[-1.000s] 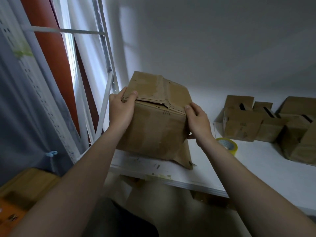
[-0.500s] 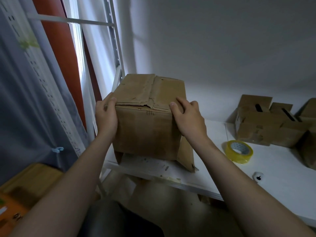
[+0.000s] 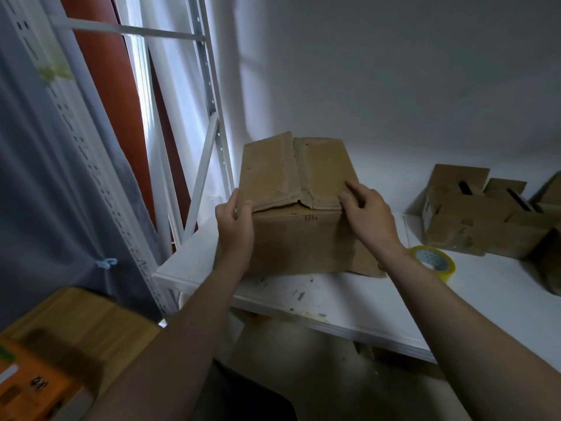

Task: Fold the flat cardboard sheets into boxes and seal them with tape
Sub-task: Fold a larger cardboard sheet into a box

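Note:
A worn brown cardboard box (image 3: 299,238) stands on the white table (image 3: 349,296), its two top flaps folded shut and meeting at a ragged seam. My left hand (image 3: 235,223) grips the box's near left top corner, thumb on the flap. My right hand (image 3: 368,212) lies on the near right top corner with its fingers spread over the flap. A loose flap sticks out at the box's lower right. A roll of yellowish tape (image 3: 432,262) lies on the table just right of my right wrist.
Several folded cardboard boxes (image 3: 473,223) stand at the back right against the white wall. A white metal shelf frame (image 3: 209,123) rises left of the box. A grey curtain (image 3: 45,192) and a wooden box with an orange item (image 3: 45,360) are at the lower left.
The box has come down from a tilted, lifted position and now rests flat on the table. Both hands moved with it and stay at its top near corners.

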Motion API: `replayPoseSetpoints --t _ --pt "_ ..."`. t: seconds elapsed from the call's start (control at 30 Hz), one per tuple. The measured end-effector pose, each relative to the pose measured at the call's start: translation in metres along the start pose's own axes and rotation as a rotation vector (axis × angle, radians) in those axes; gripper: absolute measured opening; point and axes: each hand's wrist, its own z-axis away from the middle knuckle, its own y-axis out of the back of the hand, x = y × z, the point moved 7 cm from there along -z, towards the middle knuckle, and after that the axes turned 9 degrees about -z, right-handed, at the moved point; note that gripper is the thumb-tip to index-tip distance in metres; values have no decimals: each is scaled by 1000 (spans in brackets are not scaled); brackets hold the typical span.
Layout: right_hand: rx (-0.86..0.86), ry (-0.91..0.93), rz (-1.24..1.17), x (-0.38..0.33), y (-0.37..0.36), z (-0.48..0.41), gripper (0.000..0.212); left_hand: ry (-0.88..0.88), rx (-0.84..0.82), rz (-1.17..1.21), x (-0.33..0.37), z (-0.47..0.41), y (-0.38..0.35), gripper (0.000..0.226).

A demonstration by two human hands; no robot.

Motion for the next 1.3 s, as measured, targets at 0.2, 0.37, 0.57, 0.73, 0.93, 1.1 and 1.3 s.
replayPoseSetpoints --t 0.2,0.37,0.57,0.73,0.93,1.1,1.3 --pt "-174 -53 41 40 -32 -15 43 91 -62 -284 -28 2 -9 53" --pt "-302 -70 231 39 -37 -55 42 94 -223 -283 -24 -15 -11 74" --pt "-425 -164 608 14 -31 -43 89 73 -473 -478 -5 -17 -48 60" --pt "-605 -87 709 -22 -71 6 121 -177 -324 -936 17 -67 -49 77" --pt "-621 -135 617 -14 -78 9 135 -93 -466 -876 0 -106 -57 110" --pt "-644 -128 591 -7 -74 9 133 -44 -550 -779 -4 -106 -60 86" --pt "-685 -126 573 -4 -38 16 97 -115 -459 -976 6 -74 -49 79"
